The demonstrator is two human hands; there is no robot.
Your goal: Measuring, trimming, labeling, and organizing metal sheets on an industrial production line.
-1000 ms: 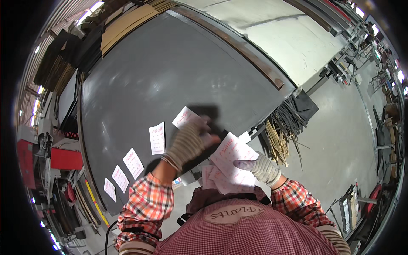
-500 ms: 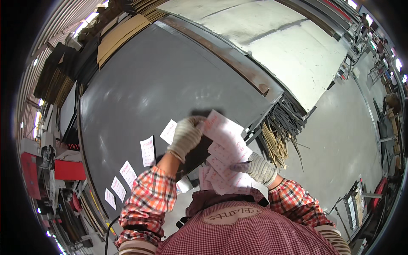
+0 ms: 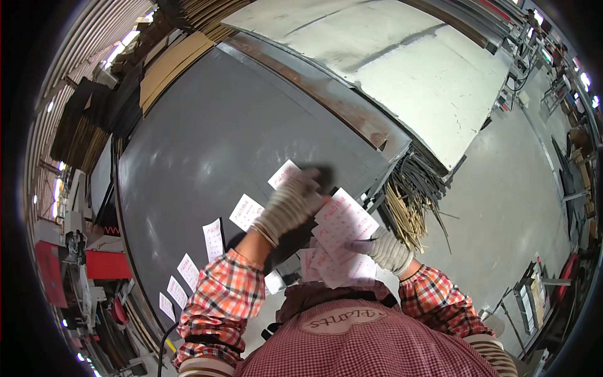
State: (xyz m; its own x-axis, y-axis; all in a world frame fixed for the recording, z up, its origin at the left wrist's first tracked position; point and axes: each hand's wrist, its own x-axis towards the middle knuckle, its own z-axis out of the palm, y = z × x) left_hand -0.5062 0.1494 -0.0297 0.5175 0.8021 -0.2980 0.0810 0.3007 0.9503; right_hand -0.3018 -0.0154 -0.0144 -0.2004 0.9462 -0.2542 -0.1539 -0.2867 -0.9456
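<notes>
My left hand, in a pale knitted glove, is over the dark sheet. Its fingers are blurred but look stretched, with the thumb apart and nothing visible between them. Just beyond it, partly covered by the hand, lies a white paper slip with red print. My gloved right hand grips a fanned stack of similar paper slips in front of my apron. More slips form a curved row along the near left edge of the sheet, among them one slip beside my left wrist and another slip farther left.
The large dark grey sheet fills the work surface. Behind it lie a rusty metal strip and a big whitish board. Bundled thin strips jut out at the right corner. Brown cardboard is stacked at the far left.
The slip that my left hand was drawing from the stack now lies on the dark sheet, to the right of the row. My left hand has shifted slightly right and down. My right hand keeps its hold.
</notes>
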